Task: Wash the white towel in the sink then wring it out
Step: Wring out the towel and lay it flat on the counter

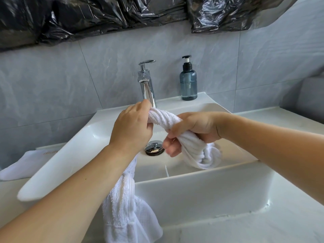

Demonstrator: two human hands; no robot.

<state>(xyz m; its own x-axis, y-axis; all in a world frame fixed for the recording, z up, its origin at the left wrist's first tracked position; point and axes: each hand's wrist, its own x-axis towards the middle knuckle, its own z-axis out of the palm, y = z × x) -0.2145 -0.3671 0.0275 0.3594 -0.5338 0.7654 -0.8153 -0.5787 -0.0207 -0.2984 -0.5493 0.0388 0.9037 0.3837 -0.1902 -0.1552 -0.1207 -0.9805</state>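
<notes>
A: White terry towel, twisted into a rope above the white ceramic sink. The left hand is clenched round one end, the right hand clenched round the other, over the middle of the basin.

B: Where does the rest of the cloth go?

A: One tail drops under the left wrist and hangs over the sink's front edge; its bottom is cut off by the frame. The other tail bunches beneath the right hand, near the basin's front wall. How much of it touches the basin I cannot tell.

B: The drain?

A: The chrome pop-up drain plug shows between the hands, partly covered by the left one. The chrome tap at the back edge has its spout hidden behind the left knuckles. A blue pump bottle stands at the back right corner. A white folded cloth lies left of the sink, its lettering too small to read.
</notes>
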